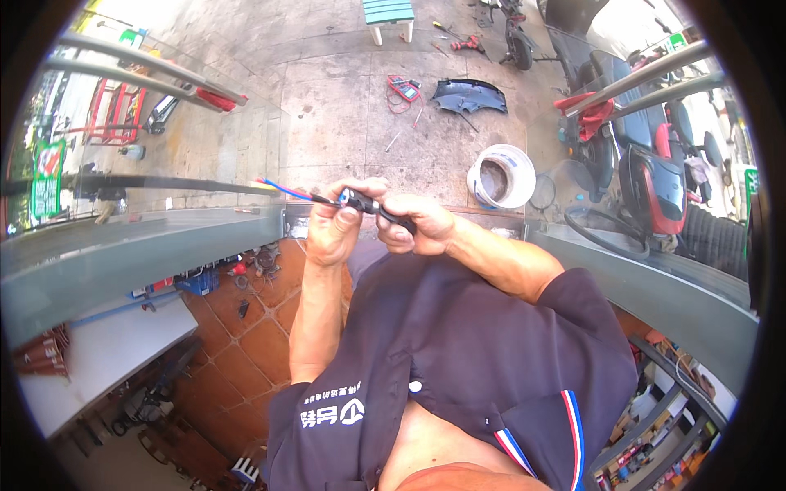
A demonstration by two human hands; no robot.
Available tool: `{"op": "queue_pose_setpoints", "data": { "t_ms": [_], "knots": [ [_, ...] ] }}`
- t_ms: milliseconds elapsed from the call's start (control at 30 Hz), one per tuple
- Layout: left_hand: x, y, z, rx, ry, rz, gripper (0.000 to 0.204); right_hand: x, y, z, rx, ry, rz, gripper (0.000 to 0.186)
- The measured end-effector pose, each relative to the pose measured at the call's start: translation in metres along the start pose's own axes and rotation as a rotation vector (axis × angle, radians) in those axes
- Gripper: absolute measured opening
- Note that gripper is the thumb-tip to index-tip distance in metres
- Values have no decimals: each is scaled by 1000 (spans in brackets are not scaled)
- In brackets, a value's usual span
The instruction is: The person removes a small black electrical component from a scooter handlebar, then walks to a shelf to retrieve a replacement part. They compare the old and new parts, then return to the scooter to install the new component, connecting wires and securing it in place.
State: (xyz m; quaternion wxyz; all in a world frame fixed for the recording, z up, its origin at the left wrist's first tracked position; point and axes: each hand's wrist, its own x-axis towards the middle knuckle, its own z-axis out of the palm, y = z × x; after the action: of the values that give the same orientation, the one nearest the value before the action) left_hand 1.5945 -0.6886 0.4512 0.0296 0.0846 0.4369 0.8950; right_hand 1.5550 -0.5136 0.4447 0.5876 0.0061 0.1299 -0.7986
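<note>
My left hand (336, 229) is closed around a black cylindrical connector (358, 201) with a light-blue end, in the upper middle of the view. A short black cable (321, 199) runs out of it to the left and splits into thin wires (288, 191) with red, blue and yellow showing. My right hand (422, 225) grips the black cable end (398, 219) on the other side of the connector, its fingertips close beside those of my left hand. Part of the connector is hidden by my fingers.
Beyond my hands are a white bucket (501, 176), a multimeter (403, 88), a black plastic panel (468, 96), a drill (467, 43) and a stool (389, 12). Scooters (655, 188) stand right. Glass doors with metal frames (630, 252) flank me; a white bench (106, 360) is lower left.
</note>
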Motion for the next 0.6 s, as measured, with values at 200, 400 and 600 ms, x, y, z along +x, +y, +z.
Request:
{"op": "queue_pose_setpoints", "data": {
  "t_ms": [200, 400, 600],
  "knots": [
    [100, -7, -37, -150, 45, -132, 40, 37, -77, -22, -784, 336, -446, 23],
    [207, -17, -89, -107, 64, -324, 49, 96, -149, -52, -963, 614, -622, 26],
    [345, -8, -183, -27, 65, -350, 42, 216, -242, -85, -1158, 857, -898, 31]
  ]
}}
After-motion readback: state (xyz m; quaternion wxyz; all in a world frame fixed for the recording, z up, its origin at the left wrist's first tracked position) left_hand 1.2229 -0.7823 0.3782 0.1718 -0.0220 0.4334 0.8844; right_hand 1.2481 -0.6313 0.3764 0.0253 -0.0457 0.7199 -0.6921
